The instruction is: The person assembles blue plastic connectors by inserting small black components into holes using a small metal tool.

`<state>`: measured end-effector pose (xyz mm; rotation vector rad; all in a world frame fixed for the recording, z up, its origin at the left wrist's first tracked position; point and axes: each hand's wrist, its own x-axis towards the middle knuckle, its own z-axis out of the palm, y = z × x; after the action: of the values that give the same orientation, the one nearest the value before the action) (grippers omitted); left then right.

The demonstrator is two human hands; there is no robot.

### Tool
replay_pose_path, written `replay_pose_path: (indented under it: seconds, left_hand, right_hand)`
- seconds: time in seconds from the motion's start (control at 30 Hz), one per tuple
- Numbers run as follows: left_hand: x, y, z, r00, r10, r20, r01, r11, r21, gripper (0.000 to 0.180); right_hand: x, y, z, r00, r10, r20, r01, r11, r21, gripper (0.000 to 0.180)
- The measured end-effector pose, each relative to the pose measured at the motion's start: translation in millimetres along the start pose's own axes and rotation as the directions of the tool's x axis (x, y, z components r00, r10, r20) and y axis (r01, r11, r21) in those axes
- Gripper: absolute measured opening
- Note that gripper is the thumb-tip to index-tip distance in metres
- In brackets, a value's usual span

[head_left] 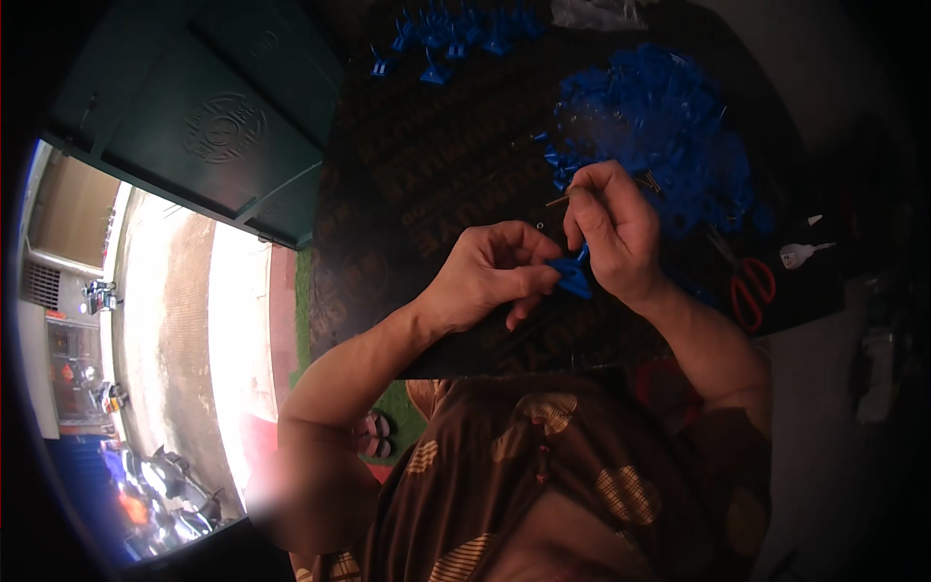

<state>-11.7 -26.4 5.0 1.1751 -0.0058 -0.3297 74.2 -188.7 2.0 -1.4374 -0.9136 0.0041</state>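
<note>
A small blue plastic piece (574,275) sits between both hands over a dark board (427,194). My left hand (490,274) pinches the piece from the left with its fingertips. My right hand (611,233) is closed above it and grips a thin metal pin (559,200) that sticks out to the left of the fingers. A large heap of the same blue pieces (659,126) lies just beyond my right hand.
Several more blue pieces (456,39) stand in a group at the board's far edge. Red-handled scissors (749,286) and a small white plug-like object (801,254) lie at the right. A green metal door (213,116) stands at the left, beside a bright street.
</note>
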Motion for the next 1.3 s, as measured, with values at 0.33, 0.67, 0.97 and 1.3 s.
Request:
replay_pose_path:
  seconds: [0.33,0.67,0.97,1.3]
  left_hand:
    - [0.8,-3.2,-3.4,0.997,-0.008,0.070,0.004,0.999,0.049,0.024]
    - [1.1,-1.7,1.8,0.999,0.013,0.030,-0.013,1.000,0.008,0.022]
    - [0.9,-1.7,1.2,0.999,0.003,0.045,-0.004,1.000,0.010,0.022]
    - [1.2,-1.7,2.0,0.999,0.003,0.037,-0.005,0.999,0.038,0.022]
  right_hand:
    - [-2.6,1.3,2.8,1.000,0.019,-0.009,-0.019,0.999,0.026,0.009]
    - [-3.0,8.6,3.1,1.000,-0.017,-0.017,0.018,0.998,0.057,0.008]
    - [-3.1,2.1,4.6,0.999,0.022,-0.042,-0.021,0.999,0.037,0.007]
    - [-2.2,6.4,5.2,0.998,-0.033,-0.061,0.036,0.998,0.048,0.009]
